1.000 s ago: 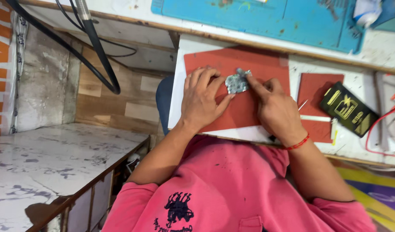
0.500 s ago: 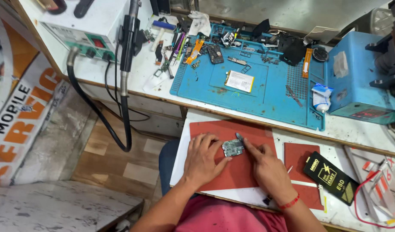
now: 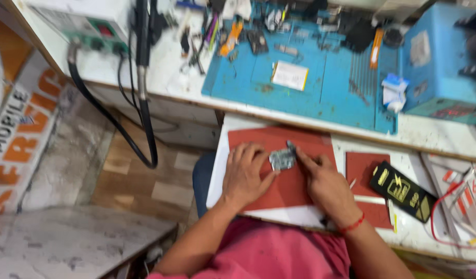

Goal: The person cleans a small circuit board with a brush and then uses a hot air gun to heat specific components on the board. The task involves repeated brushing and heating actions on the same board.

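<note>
One small silvery circuit board point(image 3: 282, 159), lying on the red mat point(image 3: 284, 181) near its far edge, pinned between two hands. Left hand point(image 3: 244, 174) spread flat and wide on the mat, fingertips touching the board's left edge. Right hand point(image 3: 323, 182) half curled, forefinger and thumb pressed against the board's right side; a thin dark tool seemingly in that grip, too blurred to be sure. One red thread band point(image 3: 353, 226) around the right wrist. Red mat resting on one white board point(image 3: 215, 178) at the near edge of the worktop. A second, smaller red mat point(image 3: 367, 166) just to the right, and beside it one black flat rectangular part with yellow markings point(image 3: 403, 190), tilted. One red wire point(image 3: 444, 217) looping at the right edge, partly cut off. Farther back, one large blue work mat point(image 3: 320, 93) carrying one white and yellow label-like card point(image 3: 290, 75), one orange strip point(image 3: 374, 50), one crumpled white and blue packet point(image 3: 394, 92) and many small tools along the far edge, too smeared to count. One blue machine point(image 3: 439, 57) at the far right corner, cut off. One white station with a red switch point(image 3: 88, 23) at the far left corner, two black cables point(image 3: 145, 103) hanging over the worktop edge. Whole view motion-blurred.
</note>
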